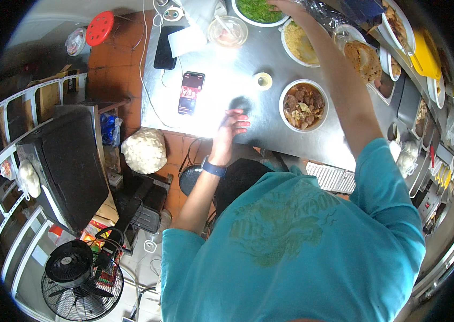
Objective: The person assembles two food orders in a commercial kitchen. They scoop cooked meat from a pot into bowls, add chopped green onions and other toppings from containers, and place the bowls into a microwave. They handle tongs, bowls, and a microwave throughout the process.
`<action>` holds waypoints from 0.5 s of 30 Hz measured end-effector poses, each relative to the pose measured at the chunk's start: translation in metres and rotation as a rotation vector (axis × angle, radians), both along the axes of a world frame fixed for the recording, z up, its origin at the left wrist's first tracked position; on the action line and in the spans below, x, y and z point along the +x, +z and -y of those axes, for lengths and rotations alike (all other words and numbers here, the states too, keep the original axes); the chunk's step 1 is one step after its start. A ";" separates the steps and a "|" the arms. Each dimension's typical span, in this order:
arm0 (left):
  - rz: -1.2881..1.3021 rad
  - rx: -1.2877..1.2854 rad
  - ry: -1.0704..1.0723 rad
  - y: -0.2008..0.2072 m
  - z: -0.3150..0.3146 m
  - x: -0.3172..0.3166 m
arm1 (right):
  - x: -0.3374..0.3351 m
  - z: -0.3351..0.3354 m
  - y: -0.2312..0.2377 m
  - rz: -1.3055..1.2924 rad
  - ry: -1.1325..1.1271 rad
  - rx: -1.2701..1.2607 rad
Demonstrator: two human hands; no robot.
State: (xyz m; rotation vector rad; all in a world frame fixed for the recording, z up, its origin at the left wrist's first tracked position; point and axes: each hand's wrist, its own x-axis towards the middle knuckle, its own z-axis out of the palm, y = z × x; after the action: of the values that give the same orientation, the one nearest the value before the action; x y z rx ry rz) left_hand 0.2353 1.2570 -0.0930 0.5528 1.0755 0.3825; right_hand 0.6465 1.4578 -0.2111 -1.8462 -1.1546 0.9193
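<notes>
My right arm stretches far forward, and my right hand point(288, 7) is at the rim of a white bowl of chopped greens point(259, 9). Its fingers reach over the greens, partly cut off by the picture's top edge, so their grip is unclear. My left hand point(233, 125) hovers over the near side of the metal table point(216, 115), empty, fingers loosely apart, a dark band on the wrist. Between my arms stands a white bowl of sliced brown meat in broth point(304, 106), topped with pale minced bits. A bowl of yellowish minced food point(299, 43) sits beyond it, beside my right forearm.
A small cup point(263, 81), a lit phone point(191, 93), a dark phone point(165, 51) partly under white paper, and a clear tub point(228, 31) stand on the table. Several food containers line the right, near a yellow tray point(427, 53). A fan point(81, 279) stands at lower left.
</notes>
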 end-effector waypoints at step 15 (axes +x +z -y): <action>-0.111 0.161 -0.469 -0.082 0.043 0.093 | -0.118 0.289 0.144 0.478 -0.022 -0.368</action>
State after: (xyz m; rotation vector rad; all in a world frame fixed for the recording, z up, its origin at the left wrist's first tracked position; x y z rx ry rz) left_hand 0.3279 1.2145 -0.1753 0.9547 0.9881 0.0259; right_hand 0.5282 1.1687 -0.0670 -2.4671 -1.3022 0.7301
